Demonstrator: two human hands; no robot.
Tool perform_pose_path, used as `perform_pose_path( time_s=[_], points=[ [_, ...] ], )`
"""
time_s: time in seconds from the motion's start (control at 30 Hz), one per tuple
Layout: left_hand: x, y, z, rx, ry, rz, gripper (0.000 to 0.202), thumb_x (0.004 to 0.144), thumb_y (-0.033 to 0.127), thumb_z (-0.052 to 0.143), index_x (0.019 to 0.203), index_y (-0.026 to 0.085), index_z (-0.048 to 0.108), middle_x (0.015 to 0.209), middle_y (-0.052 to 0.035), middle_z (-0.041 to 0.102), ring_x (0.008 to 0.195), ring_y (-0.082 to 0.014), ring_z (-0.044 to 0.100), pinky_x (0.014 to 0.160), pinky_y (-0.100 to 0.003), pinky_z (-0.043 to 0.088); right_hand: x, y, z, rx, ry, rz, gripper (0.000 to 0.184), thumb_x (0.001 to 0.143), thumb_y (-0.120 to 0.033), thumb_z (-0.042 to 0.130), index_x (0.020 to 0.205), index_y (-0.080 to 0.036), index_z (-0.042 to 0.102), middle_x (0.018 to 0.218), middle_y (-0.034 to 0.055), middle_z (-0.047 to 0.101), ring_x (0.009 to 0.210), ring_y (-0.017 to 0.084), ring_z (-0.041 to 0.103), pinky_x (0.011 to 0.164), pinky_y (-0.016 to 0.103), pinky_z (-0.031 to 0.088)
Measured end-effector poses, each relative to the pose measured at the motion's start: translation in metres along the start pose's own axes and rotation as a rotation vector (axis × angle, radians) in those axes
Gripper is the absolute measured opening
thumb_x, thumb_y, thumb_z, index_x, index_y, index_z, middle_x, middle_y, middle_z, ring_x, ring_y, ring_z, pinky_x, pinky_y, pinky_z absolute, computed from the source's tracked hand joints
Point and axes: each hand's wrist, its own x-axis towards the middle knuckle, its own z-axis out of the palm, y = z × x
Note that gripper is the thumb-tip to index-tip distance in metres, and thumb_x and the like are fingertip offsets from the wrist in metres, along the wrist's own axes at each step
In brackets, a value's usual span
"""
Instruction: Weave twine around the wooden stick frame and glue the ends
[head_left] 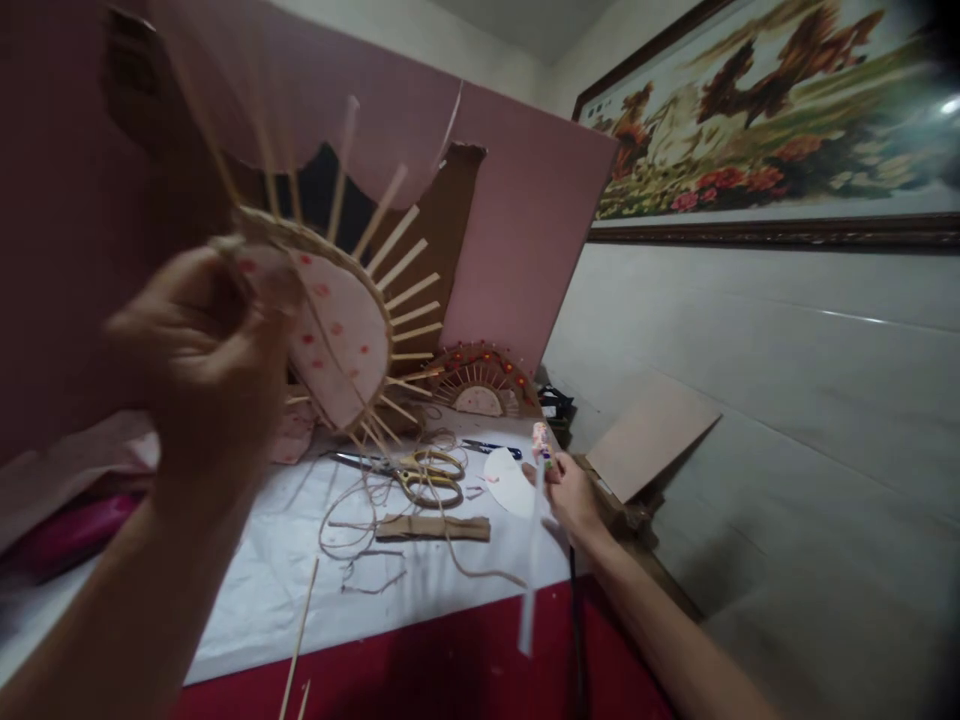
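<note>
My left hand point(217, 330) is raised and closed, pinching a half-round craft piece point(341, 335) at its left end. Pale fabric with red dots covers this piece. Twine runs along its curved edge, and thin wooden sticks fan outward from it. A loose strand of twine point(469, 572) hangs down to the table. Lower right, my right hand point(574, 495) is closed around a patterned glue gun point(541, 440). A long translucent glue stick point(532, 570) juts from the gun toward me. Beside this hand lies a white paper disc point(508, 482).
Gold-handled scissors point(435, 478), a blue pen-like tool point(491, 449) and a cardboard strip point(433, 528) lie on the white sheet point(255, 590). Behind stands a finished-looking fan-shaped piece point(480, 385) against a pink board point(517, 230). A black cord point(576, 630) runs down at right.
</note>
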Motion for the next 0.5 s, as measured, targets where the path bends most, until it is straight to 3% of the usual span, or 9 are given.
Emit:
perform_pose_path(
  time_s=[0.03, 0.1, 0.2, 0.33, 0.5],
  points=[
    [0.0, -0.002, -0.001, 0.013, -0.024, 0.021, 0.005, 0.077, 0.016, 0.069, 0.075, 0.012, 0.068, 0.066, 0.0053, 0.06, 0.061, -0.0035, 0.048, 0.055, -0.012, 0.039, -0.004, -0.012, -0.003, 0.089, -0.022, -0.02, 0.042, 0.073, -0.052, 0.064, 0.094, -0.015, 0.06, 0.068, 0.0009, 0.057, 0.053, 0.013, 0.049, 0.045, 0.023, 0.037],
    [-0.001, -0.007, -0.001, -0.035, -0.116, -0.063, 0.004, 0.077, 0.017, 0.069, 0.076, 0.013, 0.07, 0.065, 0.0044, 0.061, 0.059, -0.004, 0.05, 0.053, -0.013, 0.04, -0.014, -0.043, -0.012, 0.549, -0.132, 0.025, 0.057, 0.069, -0.056, 0.069, 0.107, -0.015, 0.059, 0.064, -0.0027, 0.05, 0.046, 0.008, 0.037, 0.038, 0.02, 0.026],
    [-0.006, -0.016, -0.001, -0.116, -0.231, -0.215, 0.014, 0.075, 0.023, 0.072, 0.087, 0.017, 0.073, 0.072, 0.0016, 0.067, 0.065, -0.0076, 0.057, 0.057, -0.014, 0.045, -0.036, -0.093, -0.03, 0.926, -0.297, 0.012, 0.057, 0.065, -0.054, 0.076, 0.106, -0.018, 0.06, 0.067, -0.0012, 0.052, 0.047, 0.006, 0.036, 0.037, 0.016, 0.022],
    [-0.013, -0.025, -0.003, -0.115, -0.368, -0.357, 0.021, 0.077, 0.028, 0.071, 0.096, 0.018, 0.071, 0.083, -0.0022, 0.071, 0.075, -0.0124, 0.064, 0.063, -0.018, 0.05, -0.062, -0.141, -0.045, 0.988, -0.422, -0.083, 0.049, 0.067, -0.056, 0.074, 0.097, -0.02, 0.062, 0.065, -0.0008, 0.053, 0.046, 0.006, 0.038, 0.039, 0.019, 0.028],
    [-0.018, -0.033, -0.003, -0.188, -0.424, -0.446, 0.022, 0.078, 0.029, 0.07, 0.098, 0.02, 0.07, 0.091, -0.0035, 0.072, 0.08, -0.0149, 0.065, 0.069, -0.021, 0.052, -0.067, -0.166, -0.04, 0.84, -0.566, -0.198, 0.051, 0.077, -0.067, 0.057, 0.075, -0.016, 0.057, 0.05, -0.0049, 0.041, 0.044, 0.006, 0.033, 0.041, 0.02, 0.025]
  ],
)
